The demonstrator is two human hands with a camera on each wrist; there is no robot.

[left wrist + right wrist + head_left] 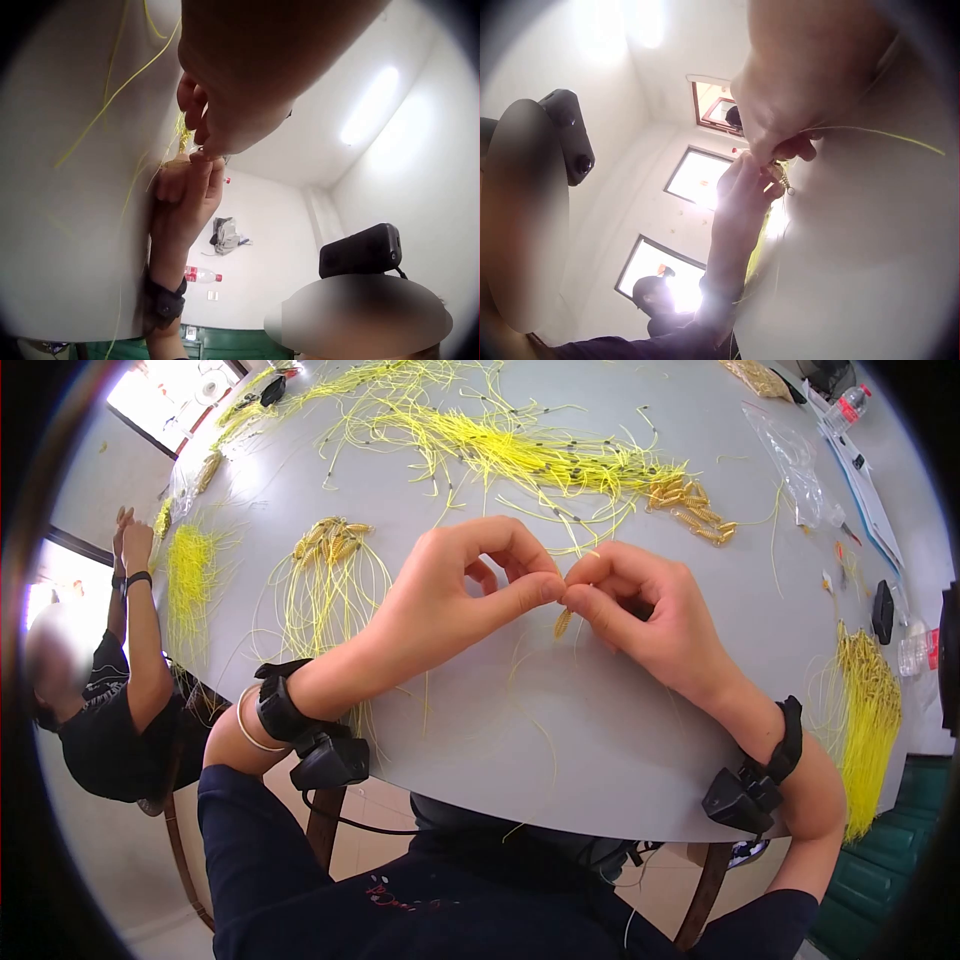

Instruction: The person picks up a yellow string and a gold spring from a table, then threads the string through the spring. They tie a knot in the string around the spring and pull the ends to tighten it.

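Fingers (802,148) at half-hidden golden coil (563,624)

Hands (244,94) (184,199) together, yellow cord (107,107), grey table (60,247), red-labelled bottle (196,275)

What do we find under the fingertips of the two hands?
A gold coil shows just below them, over the grey table. Anything inside the grip of the left hand and right hand is covered and cannot be seen.
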